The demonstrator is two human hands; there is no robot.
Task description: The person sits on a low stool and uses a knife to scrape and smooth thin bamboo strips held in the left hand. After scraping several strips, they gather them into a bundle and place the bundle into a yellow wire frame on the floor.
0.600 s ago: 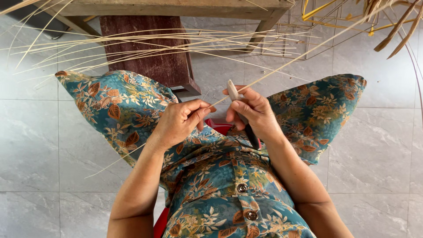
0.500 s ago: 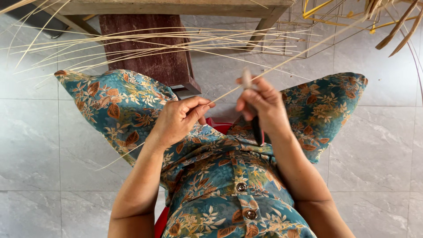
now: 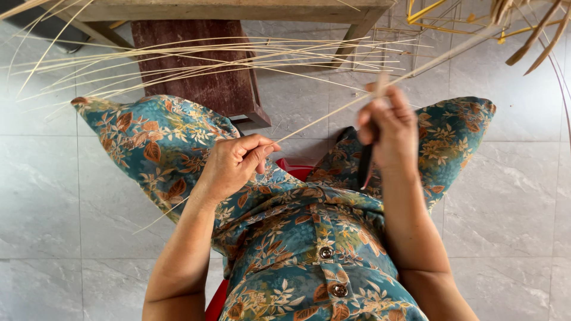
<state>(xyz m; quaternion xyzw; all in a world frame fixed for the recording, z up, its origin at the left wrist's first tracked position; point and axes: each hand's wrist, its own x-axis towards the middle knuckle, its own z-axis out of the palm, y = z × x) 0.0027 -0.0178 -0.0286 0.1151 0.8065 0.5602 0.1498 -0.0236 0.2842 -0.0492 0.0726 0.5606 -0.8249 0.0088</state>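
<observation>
Grey tile floor [image 3: 511,196], a wooden bench [image 3: 202,77] ahead. Her left hand [image 3: 235,163] pinches a thin strip [image 3: 321,119] slanting across her lap; the right hand [image 3: 389,128] is fisted around a dark-handled knife [image 3: 364,166] against it.

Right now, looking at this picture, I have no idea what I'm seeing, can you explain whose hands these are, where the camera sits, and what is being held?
The camera is worn on a person's head and looks straight down, so you see that person's own lap, in a blue floral dress, and both bare hands. The left hand pinches one end of a long thin pale strip. The right hand, blurred, grips a dark-handled tool, probably a knife, against the same strip. Beyond the knees, a sheaf of similar pale strips fans out over a dark wooden stool on the grey tiled floor. A red seat shows between the legs.
</observation>
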